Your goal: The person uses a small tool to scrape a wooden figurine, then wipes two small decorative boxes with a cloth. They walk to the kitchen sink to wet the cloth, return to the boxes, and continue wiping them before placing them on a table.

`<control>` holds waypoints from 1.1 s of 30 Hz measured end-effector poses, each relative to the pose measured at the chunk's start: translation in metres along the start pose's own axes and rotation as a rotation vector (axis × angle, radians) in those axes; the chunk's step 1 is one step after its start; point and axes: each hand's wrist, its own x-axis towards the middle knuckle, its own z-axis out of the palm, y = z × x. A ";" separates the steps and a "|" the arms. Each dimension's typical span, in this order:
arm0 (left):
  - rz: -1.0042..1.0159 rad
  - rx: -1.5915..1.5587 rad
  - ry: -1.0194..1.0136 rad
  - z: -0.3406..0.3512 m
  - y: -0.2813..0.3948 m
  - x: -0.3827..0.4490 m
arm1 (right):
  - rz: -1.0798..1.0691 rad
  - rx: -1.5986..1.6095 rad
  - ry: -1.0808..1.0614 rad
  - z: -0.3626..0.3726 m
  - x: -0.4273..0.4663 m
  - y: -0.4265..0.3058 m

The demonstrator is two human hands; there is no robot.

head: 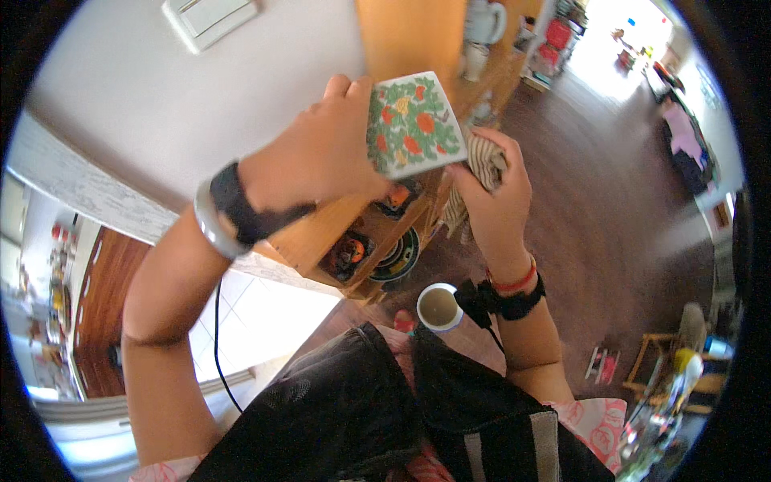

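Observation:
My left hand (325, 144) grips the left edge of a square white tile or box (417, 123) with a green, red and yellow plant pattern on its face. At its right edge, my right hand (500, 181) holds a bunched striped cloth (485, 159); part of the cloth hangs below the palm. The cloth appears to touch the tile's edge. I cannot tell how thick the patterned piece is. Both wrists carry black straps.
Below my hands stands a wooden shelf unit (301, 244) with dark patterned items and a round dish (400, 256). A bucket of murky liquid (440, 306) stands on the floor near my legs. A pale jug (483, 23) is on a shelf ahead. A wall with a switch (209, 18) is at left.

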 end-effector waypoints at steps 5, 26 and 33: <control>0.163 -0.286 -0.081 0.046 0.073 -0.043 | 0.034 -0.190 0.130 -0.074 -0.097 -0.019; 1.018 -0.441 -0.819 0.291 0.676 -0.225 | 0.682 -0.473 0.876 -0.543 -0.565 -0.125; 1.236 -0.411 -0.931 0.327 0.901 -0.308 | 0.856 -0.392 1.162 -0.686 -0.691 -0.170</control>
